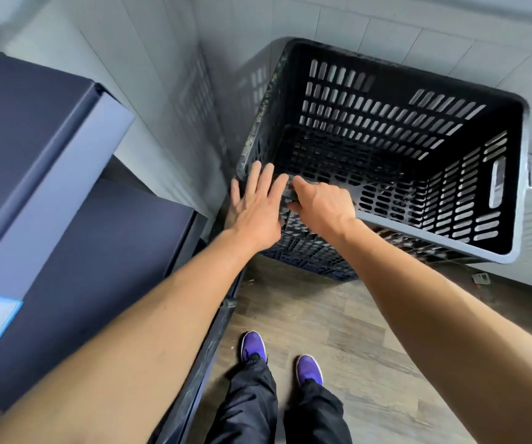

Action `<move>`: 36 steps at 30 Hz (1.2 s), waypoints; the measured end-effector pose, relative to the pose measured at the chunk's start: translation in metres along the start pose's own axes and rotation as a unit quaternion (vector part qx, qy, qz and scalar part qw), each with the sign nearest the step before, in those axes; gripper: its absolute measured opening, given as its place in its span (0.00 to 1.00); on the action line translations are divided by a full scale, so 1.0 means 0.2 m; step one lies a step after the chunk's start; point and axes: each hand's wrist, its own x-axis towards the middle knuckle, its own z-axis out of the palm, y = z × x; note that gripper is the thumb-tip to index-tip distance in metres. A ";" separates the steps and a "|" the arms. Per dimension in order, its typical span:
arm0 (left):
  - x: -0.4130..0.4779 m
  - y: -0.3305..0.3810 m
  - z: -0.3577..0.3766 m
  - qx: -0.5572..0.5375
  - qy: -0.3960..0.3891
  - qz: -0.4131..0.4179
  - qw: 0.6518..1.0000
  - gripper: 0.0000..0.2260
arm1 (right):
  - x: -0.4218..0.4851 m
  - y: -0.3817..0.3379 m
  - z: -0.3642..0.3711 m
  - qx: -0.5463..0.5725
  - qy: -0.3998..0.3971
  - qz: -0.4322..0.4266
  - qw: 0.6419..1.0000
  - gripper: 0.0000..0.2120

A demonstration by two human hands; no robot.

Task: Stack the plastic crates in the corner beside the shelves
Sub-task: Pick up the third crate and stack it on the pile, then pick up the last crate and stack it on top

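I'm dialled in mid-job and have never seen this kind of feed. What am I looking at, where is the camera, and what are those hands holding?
There is no machine here: a person works with two bare hands. The single picture comes from a wide-angle camera on the person's head, looking forward and down, so you see both forearms, dark trousers and purple shoes on a wood-look floor.

Ahead, in the corner of the tiled walls, stands a dark slotted plastic crate, empty inside, sitting on another crate below it. The dark unit on the left looks like the shelves.

The left hand lies flat with fingers spread against the top crate's near corner. The right hand is curled over the near rim, gripping it. Both seem to be settling the crate into place.
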 end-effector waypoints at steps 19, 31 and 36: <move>-0.78 0.29 0.15 -0.094 0.045 -0.197 0.975 0.31 | -0.58 -0.08 0.01 0.005 0.004 -0.207 0.978 0.26; -1.55 0.16 0.58 -0.164 -0.012 -0.396 0.903 0.31 | -0.89 -0.53 0.51 -0.005 -0.198 -0.333 0.922 0.27; -1.74 0.08 0.79 -0.191 -0.043 -0.434 0.879 0.31 | -0.96 -0.69 0.75 0.002 -0.237 -0.336 0.911 0.28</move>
